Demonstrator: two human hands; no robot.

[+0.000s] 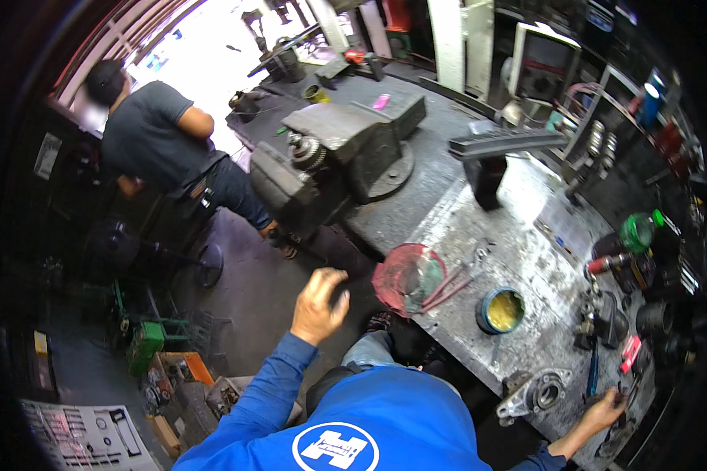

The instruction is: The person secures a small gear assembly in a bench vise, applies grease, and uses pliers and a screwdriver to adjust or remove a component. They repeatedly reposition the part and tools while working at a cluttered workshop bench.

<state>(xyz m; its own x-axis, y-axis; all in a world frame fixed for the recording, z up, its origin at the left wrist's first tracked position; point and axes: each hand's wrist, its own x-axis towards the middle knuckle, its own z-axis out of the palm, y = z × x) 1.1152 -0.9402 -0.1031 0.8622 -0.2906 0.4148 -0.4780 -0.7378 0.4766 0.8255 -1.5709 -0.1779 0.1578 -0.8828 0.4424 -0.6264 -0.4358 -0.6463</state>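
Observation:
My left hand (320,304) is raised over the floor beside the bench, its fingers loosely curled, the thumb apart, and nothing visible in it. Nearest to it is a red mesh basin (394,276) at the bench edge. At the lower right, my right hand (605,411) reaches to the bench top with its fingers closed around something small and dark, too unclear to name. A blue-handled tool (593,369) lies just beyond that hand. To its left sits a round metal housing (543,392) with a bored centre. A tin of yellow grease (504,309) stands farther in.
A large bench vise (346,149) with a toothed gear part (306,151) in its jaws stands ahead. A co-worker (153,137) in a dark shirt is at the left. A green bottle (639,231) and several tools line the right side. A green crate (144,345) is on the floor.

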